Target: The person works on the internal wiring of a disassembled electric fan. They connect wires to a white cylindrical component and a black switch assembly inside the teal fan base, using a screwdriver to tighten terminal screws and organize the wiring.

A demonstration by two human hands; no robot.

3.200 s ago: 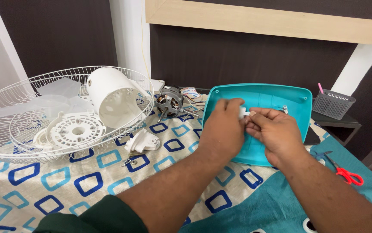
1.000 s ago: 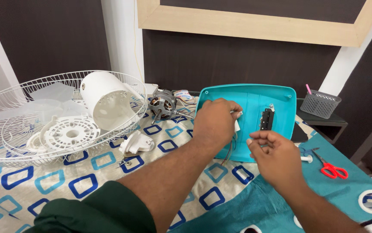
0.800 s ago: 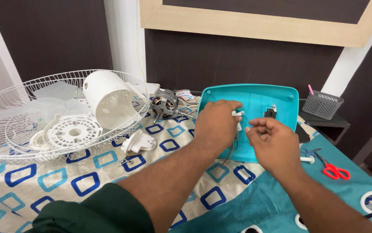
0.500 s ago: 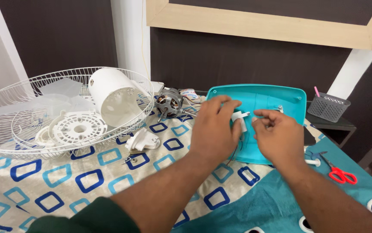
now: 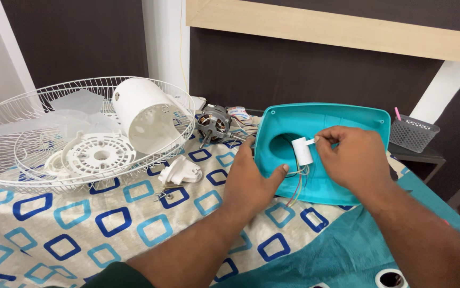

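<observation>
1. A white wire fan guard (image 5: pixel 11 154) lies at the left edge of the cloth-covered table (image 5: pixel 81 229), holding a clear fan blade (image 5: pixel 75 106), a white round slotted disc (image 5: pixel 101 156) and a white cylindrical housing (image 5: pixel 144 114) tipped on its side.
2. Just right of the guard, a small white plastic bracket (image 5: pixel 181 172) rests on the patterned cloth; behind it, near the back edge, sits a fan motor (image 5: pixel 214 125).
3. The left hand (image 5: pixel 251 184) lies flat, fingers spread, thumb pressed on the near left rim of the teal plastic base cover (image 5: pixel 347 114).
4. A white cylindrical capacitor (image 5: pixel 302 151) stands over the cover's oval opening, coloured wires (image 5: pixel 297 184) trailing beneath it.
5. The right hand (image 5: pixel 355 160) pinches the capacitor's small top tab between thumb and forefinger.
6. A grey mesh basket (image 5: pixel 412 133) stands at the far right, off the table.
</observation>
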